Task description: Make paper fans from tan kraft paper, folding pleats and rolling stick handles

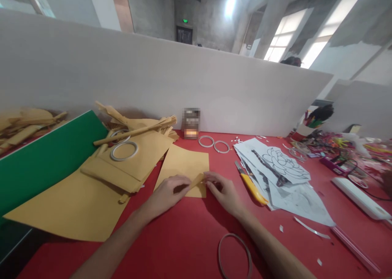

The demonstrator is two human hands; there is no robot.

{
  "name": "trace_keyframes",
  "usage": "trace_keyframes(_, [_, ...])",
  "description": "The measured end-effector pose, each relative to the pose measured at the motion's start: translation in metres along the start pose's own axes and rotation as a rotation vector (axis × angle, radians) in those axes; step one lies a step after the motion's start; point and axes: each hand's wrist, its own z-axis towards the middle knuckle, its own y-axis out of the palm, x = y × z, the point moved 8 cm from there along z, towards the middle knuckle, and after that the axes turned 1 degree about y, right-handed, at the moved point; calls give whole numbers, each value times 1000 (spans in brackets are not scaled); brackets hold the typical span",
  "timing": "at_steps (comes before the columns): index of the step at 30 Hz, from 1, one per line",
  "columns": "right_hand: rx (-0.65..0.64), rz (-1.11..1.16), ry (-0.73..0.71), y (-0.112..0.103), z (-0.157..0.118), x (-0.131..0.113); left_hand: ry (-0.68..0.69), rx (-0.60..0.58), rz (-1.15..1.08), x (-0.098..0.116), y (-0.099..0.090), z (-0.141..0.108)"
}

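Between my hands is a small folded strip of tan paper (pixel 197 181), pinched at both ends above a larger tan paper sheet (pixel 186 160) on the red table. My left hand (pixel 170 193) is closed, thumb and fingertips on the strip's left end. With thumb and forefinger, my right hand (pixel 223 191) grips the right end. To the left lies a pile of tan paper (pixel 134 160) with folded strips and a white ring (pixel 124 151) on top. A yellow utility knife (pixel 252 187) rests right of my right hand.
Two rings (pixel 214 144) lie by the white partition (pixel 159 79); another ring (pixel 235 256) is near the front. Printed flower drawings (pixel 281 168) and a white glue gun (pixel 359 197) sit at the right. A green board (pixel 52 152) stands at the left. Paper scraps are scattered about.
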Motion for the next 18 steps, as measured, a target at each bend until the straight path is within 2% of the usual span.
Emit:
trace_keyframes(4, [57, -146, -70, 4, -2, 1, -37, 108, 39, -4, -2, -3])
trace_keyframes(7, [210, -203, -87, -2, -4, 1, -139, 227, -71, -13, -10, -6])
trace_keyframes(10, [282, -124, -16, -4, -6, 2, -209, 377, -227, -18, -21, -9])
trace_keyframes(13, [261, -1, 59, 3, -10, 1, -236, 427, -347, -19, -23, -8])
trace_keyframes(16, [362, 31, 54, 3, -16, -6, -246, 495, -424, -23, -26, -9])
trace_keyframes(18, [381, 94, 61, 6, -17, -6, -269, 554, -463, -29, -29, -10])
